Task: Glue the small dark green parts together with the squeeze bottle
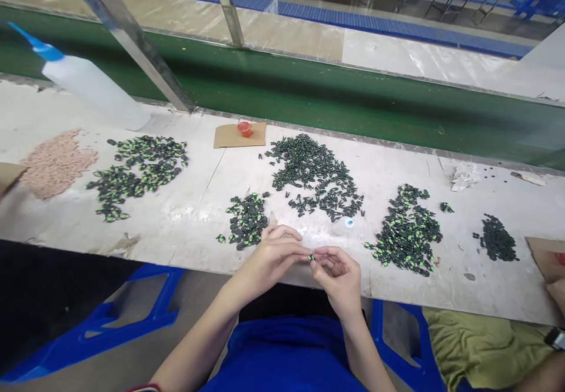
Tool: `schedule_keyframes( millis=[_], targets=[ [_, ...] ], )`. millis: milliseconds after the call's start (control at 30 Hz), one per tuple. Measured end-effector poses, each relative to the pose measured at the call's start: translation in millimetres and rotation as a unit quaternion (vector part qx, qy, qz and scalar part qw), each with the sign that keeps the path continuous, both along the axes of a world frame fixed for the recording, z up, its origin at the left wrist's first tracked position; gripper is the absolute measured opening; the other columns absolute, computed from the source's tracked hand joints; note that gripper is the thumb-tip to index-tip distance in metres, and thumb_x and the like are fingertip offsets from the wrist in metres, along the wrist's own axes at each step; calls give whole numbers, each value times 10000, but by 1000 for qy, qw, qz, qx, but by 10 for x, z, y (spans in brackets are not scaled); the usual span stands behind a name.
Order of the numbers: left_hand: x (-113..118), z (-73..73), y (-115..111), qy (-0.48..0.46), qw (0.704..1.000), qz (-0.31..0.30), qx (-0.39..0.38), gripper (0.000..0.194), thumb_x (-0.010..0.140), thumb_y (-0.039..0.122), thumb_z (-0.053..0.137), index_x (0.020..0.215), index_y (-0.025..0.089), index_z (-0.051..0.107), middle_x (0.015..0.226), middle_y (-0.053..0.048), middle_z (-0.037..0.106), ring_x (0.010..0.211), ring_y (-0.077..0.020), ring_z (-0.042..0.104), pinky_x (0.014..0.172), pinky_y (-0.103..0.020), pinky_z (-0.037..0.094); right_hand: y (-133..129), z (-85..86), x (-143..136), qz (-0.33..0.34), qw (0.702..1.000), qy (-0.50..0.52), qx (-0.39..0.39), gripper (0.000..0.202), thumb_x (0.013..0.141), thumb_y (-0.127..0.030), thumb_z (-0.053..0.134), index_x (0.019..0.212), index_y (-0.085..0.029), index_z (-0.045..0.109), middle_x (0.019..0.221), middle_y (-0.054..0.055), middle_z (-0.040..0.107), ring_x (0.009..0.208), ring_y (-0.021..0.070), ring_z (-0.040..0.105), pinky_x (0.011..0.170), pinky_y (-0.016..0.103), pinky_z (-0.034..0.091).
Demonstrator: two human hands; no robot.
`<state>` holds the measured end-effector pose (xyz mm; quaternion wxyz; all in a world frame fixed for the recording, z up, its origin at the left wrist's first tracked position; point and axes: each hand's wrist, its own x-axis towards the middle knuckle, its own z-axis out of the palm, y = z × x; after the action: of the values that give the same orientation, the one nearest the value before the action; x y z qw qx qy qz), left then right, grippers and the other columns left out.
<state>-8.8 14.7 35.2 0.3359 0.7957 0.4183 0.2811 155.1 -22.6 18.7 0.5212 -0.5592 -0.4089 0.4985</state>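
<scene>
While both hands [278, 253] [343, 275] curl loosely, fingertips [318, 270] pinch one small piece [311, 257].

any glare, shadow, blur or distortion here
Head view: pale glare on the table, left of centre; dark shadow band along the green strip; bottle leans near the left edge, likely wide-angle distortion; held part too small to judge sharpness.

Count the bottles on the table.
2: a large bottle at the left, behind the pink pile, and a small bottle just beyond the right hand. Others may be hidden.
</scene>
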Motion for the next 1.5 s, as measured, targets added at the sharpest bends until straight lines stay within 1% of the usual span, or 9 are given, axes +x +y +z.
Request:
schedule_keyframes(
  millis=[100,167,333,433,567,767,967,1300,1500],
  targets=[
    [-59,-48,11,24,1000,4,-3,172,892,273,575,995,301,709,955,-20,743,1036,-222,589,977,-413,292,-77,-37,229,-6,995,-98,29,118,690,-210,713,807,-193,702,702,30,719,600,158,660,596,283,572],
    [-150,-97,43,44,996,76,18,160,872,296,602,997,295,701,989,-28,741,1039,-248,589,976,-443,266,-98,-58,459,-48,978,-194,59,115,706,-231,705,817,-198,696,724,33,715,614,170,655,617,307,566],
    [-383,-204,155,100,947,287,105,84,834,301,640,872,263,705,921,-67,738,988,-305,575,928,-489,243,19,-30,902,-239,837,-476,128,209,782,-340,666,915,-179,681,895,106,693,850,262,627,831,473,502],
    [-400,-229,194,122,941,292,118,83,815,317,663,849,253,703,914,-78,728,982,-318,555,901,-486,250,128,-19,868,-198,796,-539,192,391,765,-440,696,1056,-186,640,1062,137,651,1168,347,464,979,567,383],
    [-357,-254,212,131,938,300,114,126,849,304,612,793,247,708,868,-84,715,922,-302,545,860,-472,262,257,-95,648,-86,821,-532,188,491,777,-506,668,1144,-191,583,1202,159,570,1297,388,274,1001,601,329],
    [-356,-184,186,180,928,318,79,182,886,309,559,854,249,728,922,-75,725,947,-282,560,835,-440,270,354,-145,519,-59,868,-463,171,245,813,-420,633,914,-207,565,1225,137,600,1373,372,211,1029,610,296],
    [-341,-77,161,261,891,370,40,199,893,299,546,850,226,726,933,-77,730,939,-279,564,843,-450,266,263,-68,510,-65,980,-162,94,276,730,-365,712,876,-218,530,975,87,709,914,254,665,800,403,516],
    [-172,-146,170,222,922,315,41,144,890,238,555,837,225,688,955,-67,725,961,-278,544,802,-425,290,291,-50,458,-161,974,154,43,274,672,-397,680,838,-179,668,734,28,646,547,132,543,444,242,394],
    [-53,-189,189,166,958,230,36,151,887,150,552,808,219,661,900,-26,735,932,-237,561,828,-407,287,285,-49,389,-172,969,175,4,290,653,-424,695,799,-181,637,635,-10,602,469,105,481,403,219,347]
  ],
)
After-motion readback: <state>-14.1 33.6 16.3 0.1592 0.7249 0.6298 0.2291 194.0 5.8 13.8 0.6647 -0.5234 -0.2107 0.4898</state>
